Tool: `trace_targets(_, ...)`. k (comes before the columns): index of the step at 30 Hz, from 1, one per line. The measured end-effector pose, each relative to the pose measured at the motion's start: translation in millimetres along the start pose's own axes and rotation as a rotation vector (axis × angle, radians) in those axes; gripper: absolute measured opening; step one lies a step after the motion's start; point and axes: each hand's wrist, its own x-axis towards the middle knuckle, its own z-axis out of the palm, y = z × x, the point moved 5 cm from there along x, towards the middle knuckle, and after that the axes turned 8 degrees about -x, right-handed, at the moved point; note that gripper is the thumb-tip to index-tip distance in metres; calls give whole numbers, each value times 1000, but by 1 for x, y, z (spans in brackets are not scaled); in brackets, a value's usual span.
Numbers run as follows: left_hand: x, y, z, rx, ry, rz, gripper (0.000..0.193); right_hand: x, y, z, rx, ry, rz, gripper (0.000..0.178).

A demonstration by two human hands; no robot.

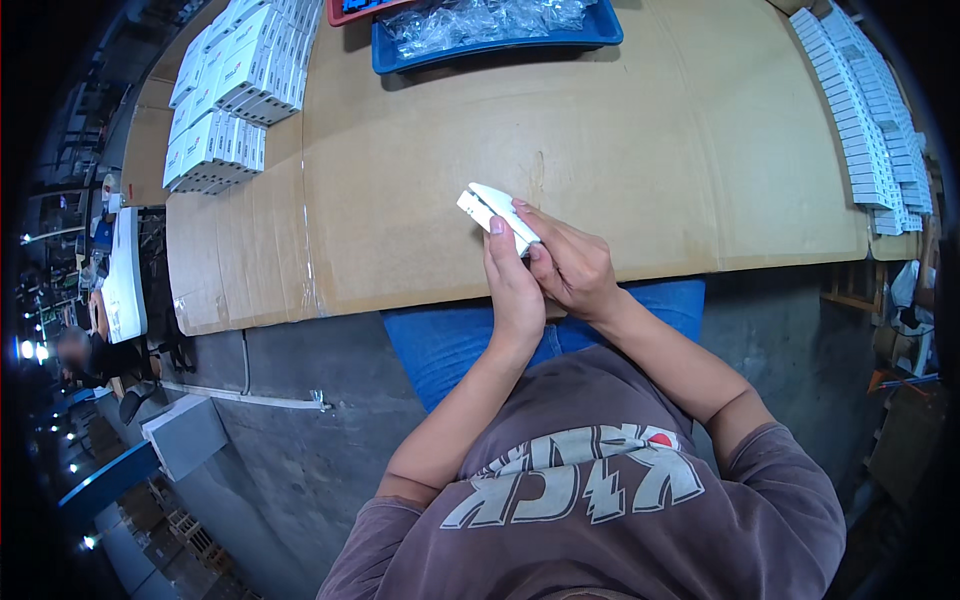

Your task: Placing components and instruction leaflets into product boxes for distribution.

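Both my hands meet over the near edge of the cardboard-covered table, closed on a small white box [508, 222]. A flap or panel of the box stands away from its body, leaving a dark gap along its upper end. My left hand [515, 290] grips the box from below, its thumb lying along the near-left side. My right hand [575, 262] pinches it from the right, with fingertips on the right edge. What is inside the box is hidden.
Stacked white boxes [235, 75] stand at the far left, and more [860, 120] line the right edge. A blue tray [500, 52] of clear plastic packets sits at the back, beside a red tray [345, 14]. Brown cardboard [430, 130] covers the table. Another person [95, 355] is at far left.
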Motion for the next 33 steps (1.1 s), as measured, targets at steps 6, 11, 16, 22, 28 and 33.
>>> trace_targets(6,3,-8,-6,-55,22,-39,61,-5,1,5,-11,-14,-3,35)
trace_targets(11,2,-12,-9,-67,0,-59,61,-8,1,6,-26,15,-12,34)
trace_targets(16,2,-12,-8,-185,-37,-113,63,-7,4,7,48,-34,42,34)
trace_targets(22,15,26,-11,21,-165,270,88,3,17,0,401,-192,273,40)
trace_targets(28,7,47,4,223,-402,393,117,7,24,-3,959,-384,902,53)
trace_targets(33,14,39,0,417,-517,548,113,17,11,-1,937,-409,911,55)
